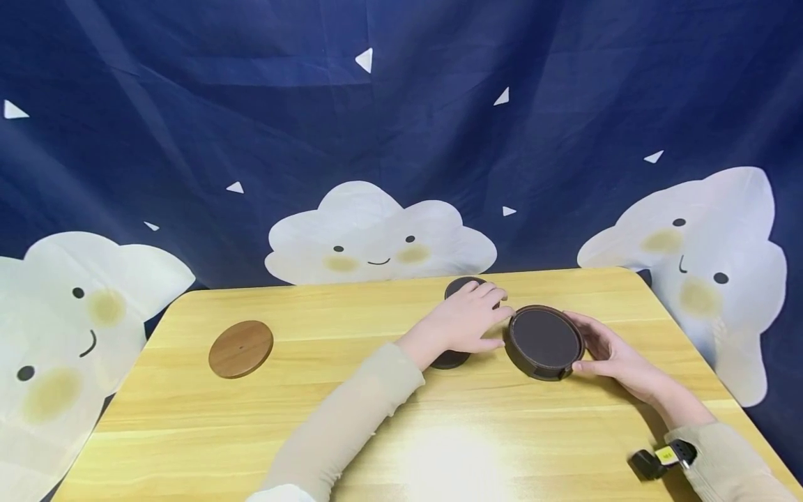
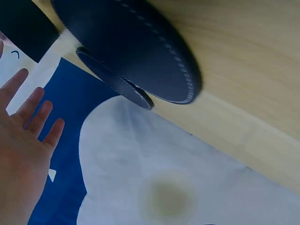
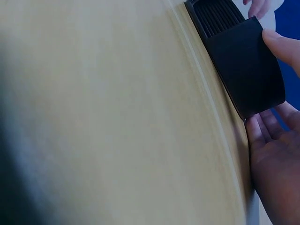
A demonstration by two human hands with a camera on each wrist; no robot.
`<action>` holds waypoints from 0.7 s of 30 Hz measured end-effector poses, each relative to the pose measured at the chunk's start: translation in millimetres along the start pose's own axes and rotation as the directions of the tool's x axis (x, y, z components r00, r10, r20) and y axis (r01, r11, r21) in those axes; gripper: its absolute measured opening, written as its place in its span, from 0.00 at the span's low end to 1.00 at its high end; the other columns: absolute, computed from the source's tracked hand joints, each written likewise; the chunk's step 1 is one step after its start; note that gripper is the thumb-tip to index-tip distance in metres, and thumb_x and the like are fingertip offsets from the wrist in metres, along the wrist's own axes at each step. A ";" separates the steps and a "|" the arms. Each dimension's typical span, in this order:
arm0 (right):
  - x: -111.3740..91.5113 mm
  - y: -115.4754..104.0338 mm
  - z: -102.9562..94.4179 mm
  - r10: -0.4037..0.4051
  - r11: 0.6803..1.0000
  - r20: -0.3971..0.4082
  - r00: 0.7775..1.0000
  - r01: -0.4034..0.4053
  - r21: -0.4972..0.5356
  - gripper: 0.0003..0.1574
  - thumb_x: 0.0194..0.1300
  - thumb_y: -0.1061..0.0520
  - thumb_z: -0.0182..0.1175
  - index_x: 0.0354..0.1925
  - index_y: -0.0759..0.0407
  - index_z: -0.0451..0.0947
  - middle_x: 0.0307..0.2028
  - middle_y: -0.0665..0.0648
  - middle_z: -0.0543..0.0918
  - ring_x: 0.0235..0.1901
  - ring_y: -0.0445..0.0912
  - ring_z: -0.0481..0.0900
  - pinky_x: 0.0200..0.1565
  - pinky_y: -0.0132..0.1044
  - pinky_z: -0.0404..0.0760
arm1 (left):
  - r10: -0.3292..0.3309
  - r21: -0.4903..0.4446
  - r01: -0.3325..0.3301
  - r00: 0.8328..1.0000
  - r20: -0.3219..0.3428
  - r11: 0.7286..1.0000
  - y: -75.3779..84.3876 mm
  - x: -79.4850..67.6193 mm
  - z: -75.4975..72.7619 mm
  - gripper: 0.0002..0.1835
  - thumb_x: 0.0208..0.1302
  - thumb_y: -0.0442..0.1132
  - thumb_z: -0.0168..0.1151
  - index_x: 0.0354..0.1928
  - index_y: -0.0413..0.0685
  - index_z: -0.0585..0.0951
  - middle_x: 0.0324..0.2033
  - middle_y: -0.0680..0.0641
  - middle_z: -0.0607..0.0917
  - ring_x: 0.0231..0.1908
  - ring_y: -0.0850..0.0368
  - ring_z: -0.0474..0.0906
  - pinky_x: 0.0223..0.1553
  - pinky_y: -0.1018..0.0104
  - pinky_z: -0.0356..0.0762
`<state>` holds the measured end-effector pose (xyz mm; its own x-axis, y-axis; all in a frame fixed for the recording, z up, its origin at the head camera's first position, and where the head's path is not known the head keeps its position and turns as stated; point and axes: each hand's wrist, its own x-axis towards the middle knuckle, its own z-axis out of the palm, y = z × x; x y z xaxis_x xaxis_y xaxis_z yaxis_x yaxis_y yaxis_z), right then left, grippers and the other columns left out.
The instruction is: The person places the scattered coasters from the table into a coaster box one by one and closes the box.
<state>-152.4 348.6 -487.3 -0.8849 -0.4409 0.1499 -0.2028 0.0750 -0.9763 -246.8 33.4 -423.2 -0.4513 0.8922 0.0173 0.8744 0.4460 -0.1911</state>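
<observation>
A round black coaster holder (image 1: 532,368) stands on the table with a dark coaster (image 1: 547,338) on top. My right hand (image 1: 616,359) grips its right side, thumb in front and fingers behind. Through the holder's side opening, stacked edges (image 3: 219,18) show in the right wrist view. My left hand (image 1: 469,319) is left of the holder, fingers spread and holding nothing. It partly hides two loose dark coasters, one farther back (image 1: 460,284) and one nearer (image 1: 450,360). White stitching rims the nearer coaster (image 2: 131,42) in the left wrist view.
A brown wooden disc (image 1: 241,348) lies on the left part of the light wooden table (image 1: 351,307). A dark blue curtain (image 1: 426,125) with cloud faces hangs behind the table's back edge. A black device with a yellow label (image 1: 666,456) is strapped at my right wrist.
</observation>
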 end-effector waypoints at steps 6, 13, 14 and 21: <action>-0.1 0.1 -0.3 -0.003 1.000 0.003 1.000 0.003 0.008 0.53 0.62 0.82 0.59 0.81 0.67 0.55 0.72 0.39 0.74 0.69 0.27 0.72 0.66 0.16 0.65 | -0.014 -0.028 0.014 1.000 -0.004 1.000 -7.8 -11.5 6.3 0.32 0.73 0.67 0.58 0.72 0.63 0.76 0.70 0.50 0.74 0.73 0.50 0.66 0.72 0.51 0.66; 0.3 -1.8 0.2 0.009 1.000 0.001 1.000 -0.009 0.012 0.53 0.62 0.81 0.59 0.81 0.67 0.54 0.72 0.39 0.74 0.70 0.27 0.71 0.66 0.16 0.65 | -0.023 -0.045 0.023 1.000 0.005 0.999 -13.2 -25.5 16.5 0.30 0.73 0.66 0.60 0.69 0.61 0.77 0.68 0.49 0.75 0.70 0.49 0.68 0.69 0.50 0.67; 0.5 -2.1 0.2 0.010 1.000 0.001 1.000 -0.010 0.013 0.53 0.62 0.81 0.59 0.81 0.66 0.54 0.72 0.39 0.74 0.70 0.27 0.71 0.66 0.16 0.65 | -0.024 -0.047 0.024 1.000 0.009 0.999 -13.6 -27.6 17.7 0.30 0.73 0.66 0.60 0.69 0.61 0.77 0.68 0.49 0.75 0.70 0.49 0.68 0.69 0.50 0.67; 0.2 -2.9 0.8 0.020 1.000 0.000 1.000 -0.020 0.011 0.53 0.63 0.81 0.60 0.81 0.66 0.55 0.72 0.39 0.74 0.70 0.27 0.71 0.66 0.16 0.65 | -0.039 -0.051 0.042 0.998 0.047 0.998 -14.3 -39.4 23.9 0.31 0.73 0.67 0.58 0.71 0.63 0.77 0.71 0.48 0.74 0.71 0.49 0.68 0.73 0.47 0.66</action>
<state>-151.7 347.6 -484.6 -0.8889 -0.4390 0.1308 -0.1807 0.0735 -0.9808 -245.8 -9.8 -444.6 -0.4933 0.8696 -0.0216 0.8627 0.4859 -0.1403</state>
